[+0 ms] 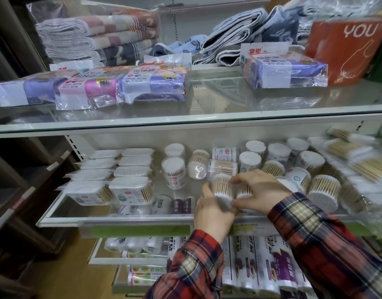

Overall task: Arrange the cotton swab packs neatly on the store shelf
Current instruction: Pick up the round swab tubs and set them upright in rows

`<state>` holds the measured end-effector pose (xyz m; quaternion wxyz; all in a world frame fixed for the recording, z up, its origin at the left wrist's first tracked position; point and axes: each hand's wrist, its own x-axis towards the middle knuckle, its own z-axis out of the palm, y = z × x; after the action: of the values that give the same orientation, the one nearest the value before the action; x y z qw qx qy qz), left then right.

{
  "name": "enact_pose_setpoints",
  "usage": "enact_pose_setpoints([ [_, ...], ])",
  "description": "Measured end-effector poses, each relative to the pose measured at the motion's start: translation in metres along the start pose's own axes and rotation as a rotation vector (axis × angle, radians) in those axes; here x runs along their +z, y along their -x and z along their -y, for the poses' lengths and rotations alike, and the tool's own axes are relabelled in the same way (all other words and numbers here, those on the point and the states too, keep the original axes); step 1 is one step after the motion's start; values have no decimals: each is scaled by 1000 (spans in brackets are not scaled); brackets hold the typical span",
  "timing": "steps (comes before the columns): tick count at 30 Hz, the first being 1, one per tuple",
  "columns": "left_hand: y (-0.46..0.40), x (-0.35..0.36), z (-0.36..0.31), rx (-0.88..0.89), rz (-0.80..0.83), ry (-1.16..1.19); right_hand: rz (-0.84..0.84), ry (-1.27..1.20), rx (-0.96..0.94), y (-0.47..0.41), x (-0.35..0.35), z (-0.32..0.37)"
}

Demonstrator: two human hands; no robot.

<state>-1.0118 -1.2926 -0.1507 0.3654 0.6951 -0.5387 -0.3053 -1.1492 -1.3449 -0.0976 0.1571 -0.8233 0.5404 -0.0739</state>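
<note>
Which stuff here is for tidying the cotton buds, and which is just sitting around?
For the job:
round swab tubs
flat swab packs
tub both hands hold
left hand
right hand
glass shelf

Just sitting around:
folded towels
cloth packs
orange bag
rolls below

The glass shelf (207, 100) is gleaming smooth and glossy, mirroring the goods on it. Clear plastic tubs (174, 172) are showing wooden-stemmed cotton swabs (221, 186) with fluffy white matt tips. Folded towels (103, 35) are looking soft and napped inside shiny crinkled plastic wrap. The plaid sleeves (328, 240) are appearing as woven matt cloth.
</note>
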Motion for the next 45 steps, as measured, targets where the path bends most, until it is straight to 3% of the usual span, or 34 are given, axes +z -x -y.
enact_pose_setpoints([
  [5, 1, -17, -1, 55, -59, 69, -69, -71, -95, 4, -5, -4],
  [10, 4, -51, -10, 167, -144, 15, -264, -403, -152, 9, -9, 0],
  [13, 5, -65, -16, 207, -168, 57, -238, -503, -201, 7, -10, 3],
  [18, 4, -71, -20, 194, -154, 184, -57, -379, -240, 2, 1, 12],
  [28, -5, -77, -11, 173, -44, 482, -206, -523, -164, -1, 12, 21],
  [33, -4, -70, -9, 156, -76, 526, -338, -541, -106, 1, 20, 30],
  [40, -6, -75, -8, 49, -48, 610, -280, -391, -169, 1, 13, 30],
  [45, -7, -86, -8, -10, -6, 665, -225, -478, -182, -2, 5, 23],
])
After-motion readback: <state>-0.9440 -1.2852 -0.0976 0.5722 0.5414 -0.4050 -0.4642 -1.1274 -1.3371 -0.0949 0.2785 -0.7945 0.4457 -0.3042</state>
